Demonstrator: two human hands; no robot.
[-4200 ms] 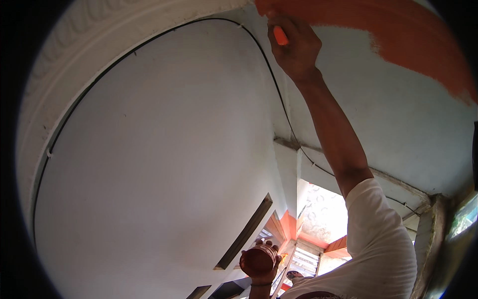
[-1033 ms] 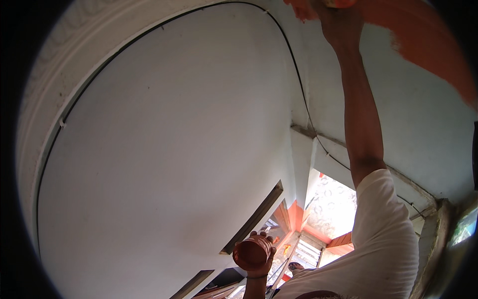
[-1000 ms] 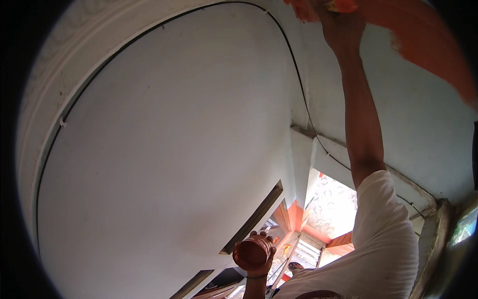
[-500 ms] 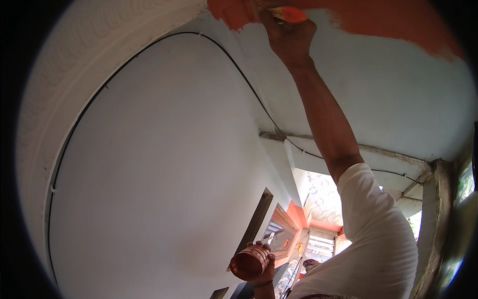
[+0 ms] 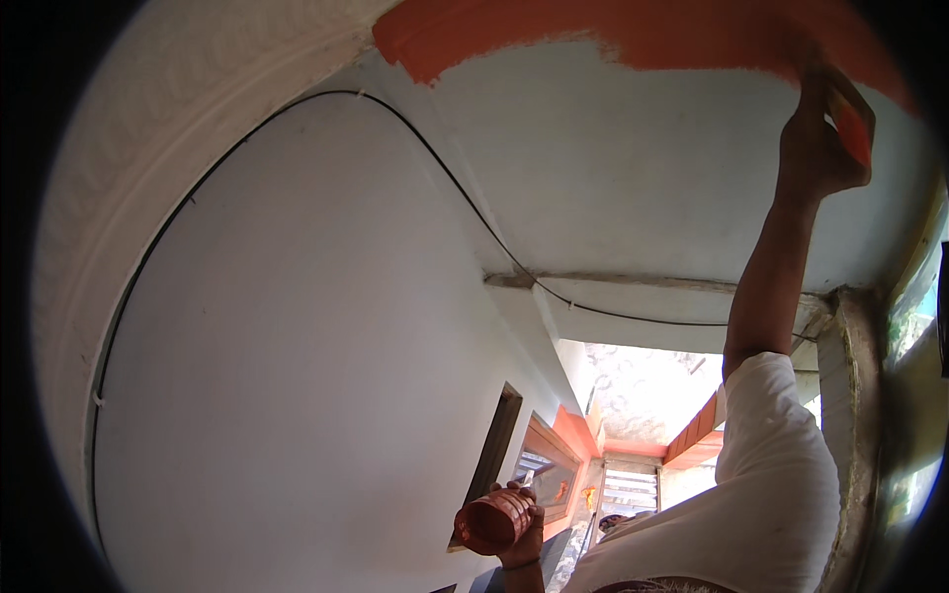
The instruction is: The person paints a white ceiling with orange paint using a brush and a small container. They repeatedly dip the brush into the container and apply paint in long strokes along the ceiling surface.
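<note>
High at the upper right, my right hand (image 5: 819, 143) is closed around a paintbrush (image 5: 852, 136) with an orange-smeared handle. Its bristle end is dark and hard to make out, up against the edge of the orange paint (image 5: 643, 38) on the pale ceiling (image 5: 603, 168). Low in the middle, my left hand (image 5: 527, 544) grips a small ribbed plastic tub (image 5: 491, 524), its fingers wrapped round the side. The tub is tilted with its mouth toward the view, and its inside is coated reddish-orange.
A black cable (image 5: 450, 163) is clipped along the plain wall (image 5: 287, 326) and crosses below the ceiling. A pale moulded arch (image 5: 119, 198) curves at the left. Behind my arms are a dark narrow recess (image 5: 491, 450), an orange-framed window (image 5: 547, 465) and a rough-edged pillar (image 5: 852, 395).
My right hand has swept from the upper middle to the upper right with the paintbrush. More orange band shows at the top. The tub stays in my left hand, nearly in place.
</note>
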